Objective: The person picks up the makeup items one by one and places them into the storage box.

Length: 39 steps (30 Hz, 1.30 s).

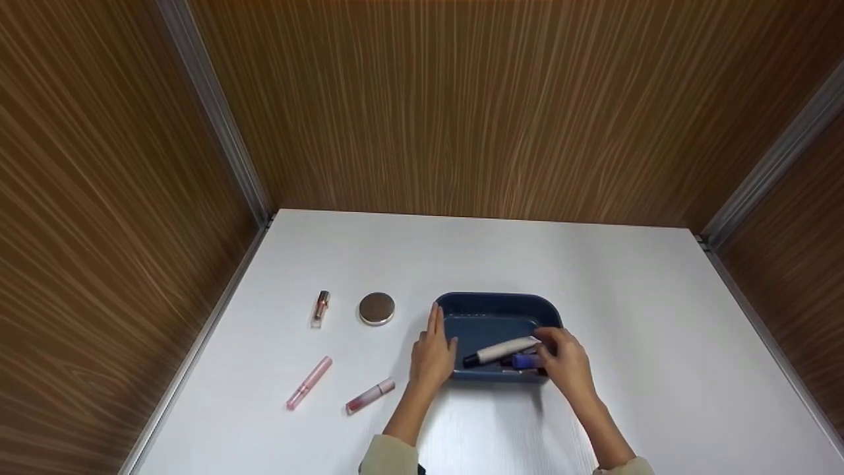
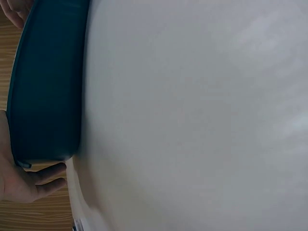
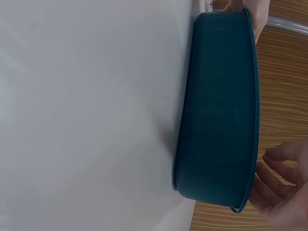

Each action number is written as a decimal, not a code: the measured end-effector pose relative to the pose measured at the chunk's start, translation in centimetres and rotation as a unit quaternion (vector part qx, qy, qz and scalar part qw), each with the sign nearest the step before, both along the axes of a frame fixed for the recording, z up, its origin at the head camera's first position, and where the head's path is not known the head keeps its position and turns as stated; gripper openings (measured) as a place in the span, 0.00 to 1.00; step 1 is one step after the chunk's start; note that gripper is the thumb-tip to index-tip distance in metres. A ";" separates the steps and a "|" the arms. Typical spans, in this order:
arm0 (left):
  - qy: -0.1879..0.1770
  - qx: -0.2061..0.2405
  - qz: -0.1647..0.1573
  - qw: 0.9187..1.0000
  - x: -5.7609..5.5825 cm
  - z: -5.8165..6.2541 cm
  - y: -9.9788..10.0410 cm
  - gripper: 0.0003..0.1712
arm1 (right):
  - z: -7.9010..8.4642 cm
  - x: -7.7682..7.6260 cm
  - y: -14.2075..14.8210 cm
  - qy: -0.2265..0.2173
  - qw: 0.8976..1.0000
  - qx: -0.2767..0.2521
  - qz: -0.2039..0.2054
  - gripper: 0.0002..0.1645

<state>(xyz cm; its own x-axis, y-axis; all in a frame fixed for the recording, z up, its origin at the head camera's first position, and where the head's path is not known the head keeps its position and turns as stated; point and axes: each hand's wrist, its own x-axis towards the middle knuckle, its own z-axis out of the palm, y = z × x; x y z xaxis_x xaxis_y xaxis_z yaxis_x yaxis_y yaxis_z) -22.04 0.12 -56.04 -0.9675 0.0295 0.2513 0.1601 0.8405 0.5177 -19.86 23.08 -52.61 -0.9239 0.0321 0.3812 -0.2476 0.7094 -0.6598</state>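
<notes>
A dark blue rectangular tray (image 1: 484, 303) sits on the white table. My left hand (image 1: 433, 356) rests against its left end, fingers straight along the outside and the thumb at the rim. In the left wrist view, fingertips (image 2: 50, 173) touch the end wall. Inside the tray lie a white tube (image 1: 506, 349) with a black cap and a blue-capped item (image 1: 525, 361), partly hidden. My right hand (image 1: 566, 361) is over the tray's right end, fingertips close to the tube's end and the blue cap. Its thumb and fingers show apart above the tray rim (image 3: 256, 110) in the right wrist view.
Left of the tray are a round compact (image 1: 376, 308), a lipstick (image 1: 320, 309), a slim pink tube (image 1: 309, 383) and a lip gloss tube (image 1: 370, 396). Wood-grain panels (image 1: 422, 112) enclose the table at the back and sides.
</notes>
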 end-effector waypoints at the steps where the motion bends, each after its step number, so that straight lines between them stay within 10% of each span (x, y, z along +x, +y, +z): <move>1: 0.000 0.001 -0.001 1.000 0.0 0.0 0.0 0.38 | 0.0 0.0 0.1 -0.001 1.000 0.000 -0.001 0.12; 26: -0.011 0.010 -0.002 1.000 -0.2 -0.2 0.0 0.38 | -2.4 -0.8 1.7 0.008 0.998 -0.008 -0.060 0.18; 39: -0.007 0.003 -0.002 1.000 -0.1 -0.1 0.1 0.37 | -2.8 -1.3 2.0 -0.093 0.995 -0.003 -0.022 0.36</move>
<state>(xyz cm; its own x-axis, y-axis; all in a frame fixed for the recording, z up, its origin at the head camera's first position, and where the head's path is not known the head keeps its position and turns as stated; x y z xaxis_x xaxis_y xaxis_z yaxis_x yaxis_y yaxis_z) -22.10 0.25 -56.12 -0.9707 0.0317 0.2383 0.1560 0.8371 0.5243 -21.17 25.10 -55.42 -0.9760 0.0764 0.2037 -0.0892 0.7134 -0.6951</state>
